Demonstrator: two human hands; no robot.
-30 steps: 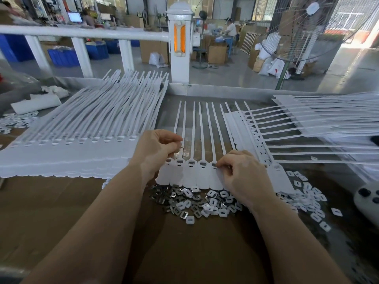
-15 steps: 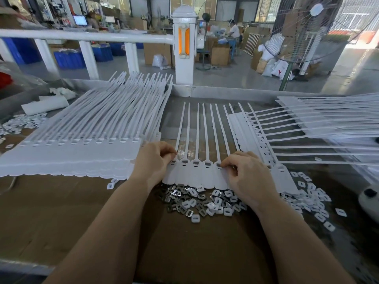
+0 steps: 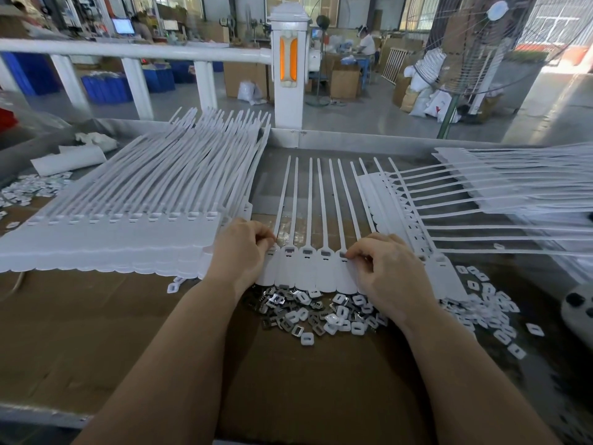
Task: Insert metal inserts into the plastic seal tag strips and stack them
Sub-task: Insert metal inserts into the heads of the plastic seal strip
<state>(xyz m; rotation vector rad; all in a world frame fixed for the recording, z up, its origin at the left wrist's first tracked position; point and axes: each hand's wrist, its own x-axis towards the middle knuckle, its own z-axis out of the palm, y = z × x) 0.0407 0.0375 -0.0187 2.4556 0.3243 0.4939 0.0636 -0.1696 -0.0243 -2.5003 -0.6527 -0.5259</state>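
While hands (image 3: pixel 316 258) pinch flat white strip (image 3: pixel 308 268).

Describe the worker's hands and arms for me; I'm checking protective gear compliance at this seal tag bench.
Both forearms are bare from the bottom edge of the head view to the wrists: no sleeves show. The left hand and the right hand wear no gloves. No watch, bracelet or ring is visible on either, and no tape or bandage.
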